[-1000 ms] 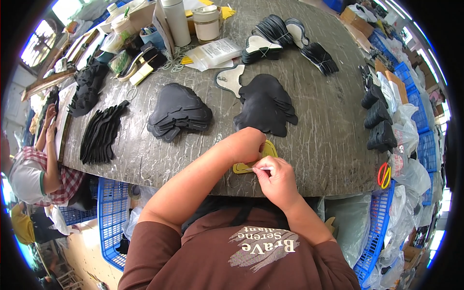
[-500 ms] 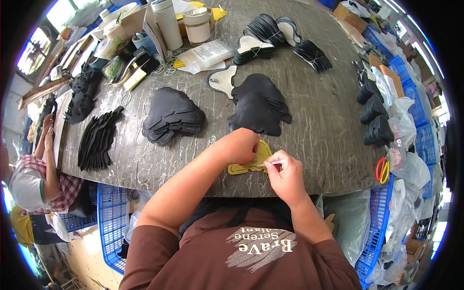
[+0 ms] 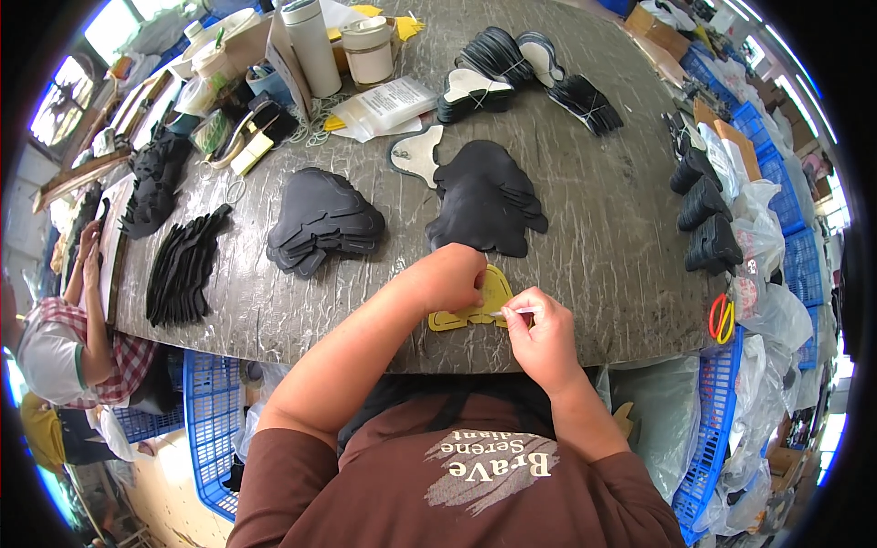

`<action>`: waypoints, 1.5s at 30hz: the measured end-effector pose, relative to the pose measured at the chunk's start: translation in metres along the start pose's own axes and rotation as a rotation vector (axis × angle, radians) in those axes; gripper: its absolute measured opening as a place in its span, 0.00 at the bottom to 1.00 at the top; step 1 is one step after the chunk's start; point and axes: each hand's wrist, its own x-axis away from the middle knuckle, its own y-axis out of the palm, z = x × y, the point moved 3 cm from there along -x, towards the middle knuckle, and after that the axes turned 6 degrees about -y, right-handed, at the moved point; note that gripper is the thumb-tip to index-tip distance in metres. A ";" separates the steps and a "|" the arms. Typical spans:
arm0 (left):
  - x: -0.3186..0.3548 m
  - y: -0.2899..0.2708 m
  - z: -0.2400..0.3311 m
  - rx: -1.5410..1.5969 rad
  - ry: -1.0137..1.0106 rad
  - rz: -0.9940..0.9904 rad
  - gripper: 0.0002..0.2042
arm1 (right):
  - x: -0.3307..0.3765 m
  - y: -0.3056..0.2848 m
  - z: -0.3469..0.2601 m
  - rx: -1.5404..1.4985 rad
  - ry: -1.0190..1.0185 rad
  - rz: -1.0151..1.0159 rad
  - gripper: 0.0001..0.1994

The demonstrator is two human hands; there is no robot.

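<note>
A flat yellow template (image 3: 494,285) with a rounded outline lies near the front edge of the table. My left hand (image 3: 454,278) presses it down at its upper left, fingers curled and partly hidden from above. Between thumb and fingers of my right hand (image 3: 543,331) is a slim white pen (image 3: 523,311), its tip against the template's lower part. Just beyond my left hand is a stack of black cut pieces (image 3: 487,201), and a second black stack (image 3: 324,219) sits to its left. One pale piece with a dark rim (image 3: 418,155) touches the nearer stack.
Tied black bundles (image 3: 498,57) lie at the back, near a clear plastic bag (image 3: 384,105), a white bottle (image 3: 313,47) and a jar (image 3: 368,52). Black strips (image 3: 187,265) are at left; scissors (image 3: 722,318) rest at the right edge. Another person (image 3: 68,338) works at far left.
The right hand and pen stay almost in place at the template, with only a very slight shift. The whole view has moved slightly; the left hand still presses down.
</note>
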 end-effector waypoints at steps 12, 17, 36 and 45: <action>0.005 -0.003 0.011 -0.006 -0.098 0.007 0.20 | 0.019 -0.025 0.009 -0.015 0.137 0.064 0.05; 0.004 -0.004 0.015 -0.118 -0.153 0.064 0.24 | 0.017 -0.032 0.011 0.035 0.160 0.060 0.05; 0.095 -0.149 -0.073 0.212 -0.108 0.865 0.08 | -0.069 0.003 0.052 0.532 0.165 -0.235 0.20; 0.072 -0.069 -0.025 0.244 -0.016 0.595 0.07 | -0.007 -0.002 0.021 0.258 0.140 -0.409 0.19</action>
